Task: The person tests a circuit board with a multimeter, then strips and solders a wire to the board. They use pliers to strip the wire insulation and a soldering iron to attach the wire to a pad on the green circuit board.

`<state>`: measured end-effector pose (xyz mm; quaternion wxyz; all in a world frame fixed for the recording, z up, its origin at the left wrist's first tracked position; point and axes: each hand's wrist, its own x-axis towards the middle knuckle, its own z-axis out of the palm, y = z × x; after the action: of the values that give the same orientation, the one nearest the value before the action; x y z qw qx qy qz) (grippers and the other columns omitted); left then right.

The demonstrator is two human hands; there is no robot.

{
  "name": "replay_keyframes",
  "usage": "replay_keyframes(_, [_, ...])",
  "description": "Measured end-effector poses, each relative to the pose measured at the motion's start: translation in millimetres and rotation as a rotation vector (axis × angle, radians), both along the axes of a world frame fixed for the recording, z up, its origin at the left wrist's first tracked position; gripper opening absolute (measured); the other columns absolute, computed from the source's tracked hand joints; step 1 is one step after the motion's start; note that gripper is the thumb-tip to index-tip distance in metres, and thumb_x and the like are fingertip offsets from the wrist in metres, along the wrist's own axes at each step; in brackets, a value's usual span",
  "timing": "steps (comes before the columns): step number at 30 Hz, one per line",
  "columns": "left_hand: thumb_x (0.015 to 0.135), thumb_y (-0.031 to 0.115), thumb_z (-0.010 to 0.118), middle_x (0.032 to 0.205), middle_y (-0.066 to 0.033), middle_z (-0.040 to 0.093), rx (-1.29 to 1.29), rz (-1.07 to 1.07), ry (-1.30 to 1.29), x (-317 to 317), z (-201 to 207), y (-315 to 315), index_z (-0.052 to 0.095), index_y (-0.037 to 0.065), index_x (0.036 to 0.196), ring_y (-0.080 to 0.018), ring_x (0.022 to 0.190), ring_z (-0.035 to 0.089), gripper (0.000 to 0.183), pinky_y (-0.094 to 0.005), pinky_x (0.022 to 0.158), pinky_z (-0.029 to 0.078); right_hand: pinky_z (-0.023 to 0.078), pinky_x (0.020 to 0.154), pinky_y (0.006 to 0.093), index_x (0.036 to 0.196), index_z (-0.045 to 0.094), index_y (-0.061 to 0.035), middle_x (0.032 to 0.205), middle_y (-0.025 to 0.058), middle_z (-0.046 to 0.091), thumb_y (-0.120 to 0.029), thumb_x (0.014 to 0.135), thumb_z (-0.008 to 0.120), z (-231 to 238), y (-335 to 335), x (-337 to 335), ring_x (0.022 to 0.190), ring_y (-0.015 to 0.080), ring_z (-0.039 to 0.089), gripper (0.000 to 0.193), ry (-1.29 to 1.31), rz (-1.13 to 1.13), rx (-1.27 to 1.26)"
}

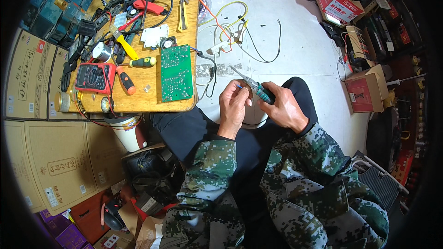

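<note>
My right hand point(284, 108) grips the green handles of a pair of needle-nose pliers point(253, 85), whose jaws point up and to the left. My left hand point(233, 106) is closed beside the pliers and pinches a short blue wire point(239, 86) against them. Both hands hover over my lap, above dark trousers, with camouflage sleeves reaching to the wrists. A green circuit board point(176, 73) lies on the wooden table point(152, 99) just left of my hands.
The table holds a red multimeter point(94, 77), screwdrivers point(125, 80), a yellow-handled brush point(122, 41) and several tools. Yellow, white and black cables point(230, 27) trail over the white tiled floor. Cardboard boxes point(50, 157) stack at the left; more boxes point(364, 92) at the right.
</note>
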<state>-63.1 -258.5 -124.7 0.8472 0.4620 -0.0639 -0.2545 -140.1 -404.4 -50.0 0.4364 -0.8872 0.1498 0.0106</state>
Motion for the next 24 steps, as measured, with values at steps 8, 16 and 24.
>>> replay_keyframes(8, [0.1,0.003,0.058,0.082,-0.0005,0.064,-0.014,0.009,0.019,-1,1,-1,0.064,0.001,0.099,-0.0059,0.066,0.053,0.007,-0.0225,0.063,0.044,0.055,0.075,0.0445,0.118,0.066,0.0075,0.088,0.0277,0.07,-0.017,0.084,0.071,0,-1,-1,0.081,0.0423,0.071,0.042,0.004,0.001,0.01])
replay_keyframes(16, [0.102,0.004,0.059,0.084,-0.0024,0.065,0.014,-0.009,-0.005,-1,-1,-1,0.064,0.003,0.099,-0.0071,0.067,0.054,0.007,-0.0239,0.062,0.045,0.055,0.071,0.0483,0.109,0.066,0.0057,0.082,0.0289,0.068,-0.013,0.086,0.07,-8,-2,0,0.081,0.0489,0.068,0.03,-0.026,0.013,-0.071])
replay_keyframes(24, [0.1,0.006,0.063,0.082,0.0048,0.059,0.013,-0.052,-0.026,4,-6,3,0.065,0.005,0.097,-0.0023,0.071,0.046,0.004,-0.0214,0.064,0.039,0.051,0.067,0.035,0.108,0.07,0.0036,0.077,0.0095,0.069,-0.014,0.089,0.071,-8,-17,1,0.069,0.022,0.065,0.026,0.165,0.036,0.239])
